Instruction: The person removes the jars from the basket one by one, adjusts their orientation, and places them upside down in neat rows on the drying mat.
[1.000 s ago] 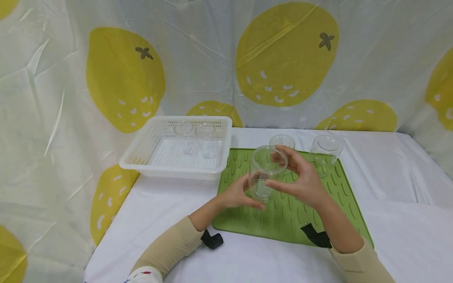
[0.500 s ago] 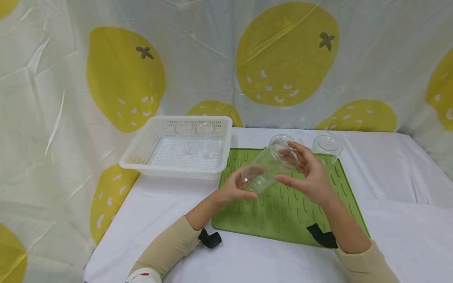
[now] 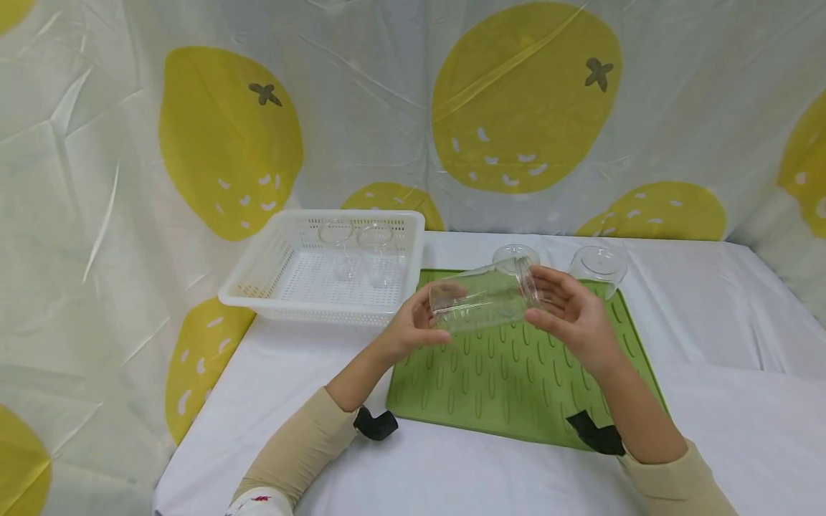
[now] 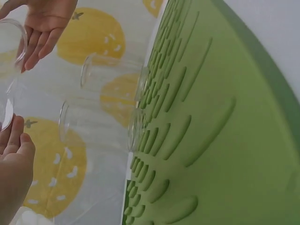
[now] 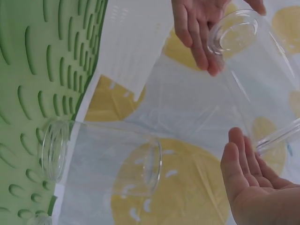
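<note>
A clear glass jar (image 3: 480,295) lies nearly sideways in the air over the green ridged mat (image 3: 503,390), held between both hands. My left hand (image 3: 405,328) grips its base end, thumb in front and fingers behind. At the ringed mouth end, my right hand (image 3: 584,321) holds the jar between thumb and fingers. The right wrist view shows the jar (image 5: 262,79) tilted between the two hands. Two more clear jars stand mouth down at the mat's far side: one (image 3: 516,251) partly hidden behind the held jar, the other (image 3: 600,265) near the far right corner.
A white perforated plastic basket (image 3: 316,309) stands left of the mat, with two clear glasses inside, one (image 3: 336,233) beside the other (image 3: 376,238). White cloth (image 3: 452,473) covers the table. A lemon-print curtain (image 3: 361,100) hangs behind it.
The jar has gone from nearly upright to almost horizontal, its mouth end swinging right and its base left. My left hand has moved left and up, my right hand right.
</note>
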Motion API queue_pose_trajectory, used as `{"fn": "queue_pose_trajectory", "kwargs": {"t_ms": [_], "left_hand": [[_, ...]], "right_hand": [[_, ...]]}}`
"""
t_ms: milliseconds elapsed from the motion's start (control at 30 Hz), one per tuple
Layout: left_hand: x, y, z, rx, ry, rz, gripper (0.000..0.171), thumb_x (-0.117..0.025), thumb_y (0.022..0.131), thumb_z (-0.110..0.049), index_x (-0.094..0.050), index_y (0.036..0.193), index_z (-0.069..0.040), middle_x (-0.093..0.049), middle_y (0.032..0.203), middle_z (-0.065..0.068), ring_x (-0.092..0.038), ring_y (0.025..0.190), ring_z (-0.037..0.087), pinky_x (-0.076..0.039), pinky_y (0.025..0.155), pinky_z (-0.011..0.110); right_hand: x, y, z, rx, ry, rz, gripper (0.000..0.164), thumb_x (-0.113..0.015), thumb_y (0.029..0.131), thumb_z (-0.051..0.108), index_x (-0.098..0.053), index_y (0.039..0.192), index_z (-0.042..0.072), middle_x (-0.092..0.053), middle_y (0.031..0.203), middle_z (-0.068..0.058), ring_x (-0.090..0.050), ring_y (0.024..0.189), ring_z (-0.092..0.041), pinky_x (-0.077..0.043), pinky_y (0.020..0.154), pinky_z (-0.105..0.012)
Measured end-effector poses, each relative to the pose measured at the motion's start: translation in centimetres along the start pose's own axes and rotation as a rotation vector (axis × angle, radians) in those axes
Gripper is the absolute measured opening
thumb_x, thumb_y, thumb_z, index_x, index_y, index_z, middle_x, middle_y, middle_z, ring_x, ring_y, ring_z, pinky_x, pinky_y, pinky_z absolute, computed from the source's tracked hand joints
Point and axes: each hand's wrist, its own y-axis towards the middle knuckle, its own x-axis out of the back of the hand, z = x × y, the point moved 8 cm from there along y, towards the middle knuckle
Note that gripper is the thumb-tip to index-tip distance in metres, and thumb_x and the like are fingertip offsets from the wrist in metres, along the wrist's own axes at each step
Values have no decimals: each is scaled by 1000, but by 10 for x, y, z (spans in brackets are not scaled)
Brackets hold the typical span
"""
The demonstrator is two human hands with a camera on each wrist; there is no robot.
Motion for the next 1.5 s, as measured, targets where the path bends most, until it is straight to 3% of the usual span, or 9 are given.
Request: {"fn": "queue_pose_trajectory", "kwargs": {"t_ms": [100,233,400,567,700,967,1333,1500], "left_hand": [[4,1,-5,-9,12,-9,84,-82,77,-45,-42,140,-6,-52,135,-1,-43,131,26,-42,88,23],[8,3,-11,-19,5,-17,89,-82,77,-44,-39,140,1,-52,136,4,-43,130,27,-38,103,29],[13,5,-20,-34,8,-43,94,-82,76,-48,-37,141,4,-52,135,3,-45,126,20,-38,105,29],[16,8,-29,-73,33,-52,100,-79,78,-50,-31,141,10,-52,136,1,-44,129,18,-30,113,36],[17,11,-40,-96,36,-74,103,-79,77,-51,-30,141,12,-52,133,-1,-44,128,15,-30,113,37],[17,18,-54,-105,-5,-77,116,-80,75,-53,-19,143,19,-47,139,-2,-32,141,18,-20,118,39],[1,29,-72,-205,16,-20,104,-76,80,-52,-25,140,16,-51,136,-4,-44,132,19,-25,116,47],[-7,32,-74,-200,-5,-13,108,-78,77,-52,-24,139,18,-52,133,-4,-45,129,18,-28,115,45]], "right_hand": [[0,1,-1,22,53,11,52,-59,88,-12,-43,138,-11,-63,119,0,-58,110,-12,-48,92,-18],[-1,0,-3,23,78,26,46,-58,87,-14,-50,132,-6,-65,115,-4,-61,106,-14,-50,91,-20],[-5,-1,-7,22,126,74,46,-58,87,-16,-56,128,4,-66,113,-5,-63,104,-14,-52,89,-22],[-10,-3,-12,1,138,130,44,-58,87,-15,-58,126,5,-65,114,-4,-63,104,-14,-52,90,-23],[-16,-3,-15,-3,163,179,42,-58,88,-14,-58,124,6,-65,116,-4,-63,106,-14,-52,89,-23],[-28,-4,-20,26,196,248,38,-56,89,-11,-56,126,0,-64,116,-10,-64,107,-18,-54,84,-24],[-42,-5,-27,64,37,297,48,-67,83,-12,-46,126,-16,-62,116,-16,-63,107,-18,-52,90,-24],[-47,-7,-32,41,-45,311,54,-71,82,-8,-46,129,-13,-61,119,-15,-62,107,-16,-50,92,-22]]}}
